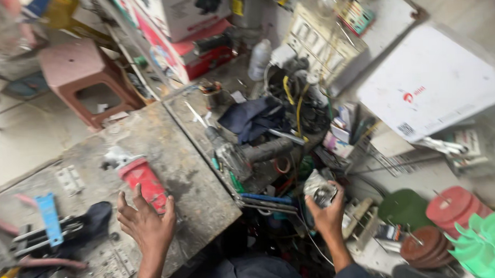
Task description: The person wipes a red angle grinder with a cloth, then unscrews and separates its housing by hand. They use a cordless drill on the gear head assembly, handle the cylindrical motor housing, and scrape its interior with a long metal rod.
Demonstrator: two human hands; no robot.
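Head view: left hand [146,225], fingers spread and empty, sits just below the red grinder [142,178], whose length runs up-left away from it, while right hand [325,210] clasps a small metal part [320,190].

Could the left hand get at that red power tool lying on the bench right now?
Probably yes. The left hand is open, empty, right beside the red tool, with nothing between them on the bench. The right hand is off to the side, holding a small metal part.
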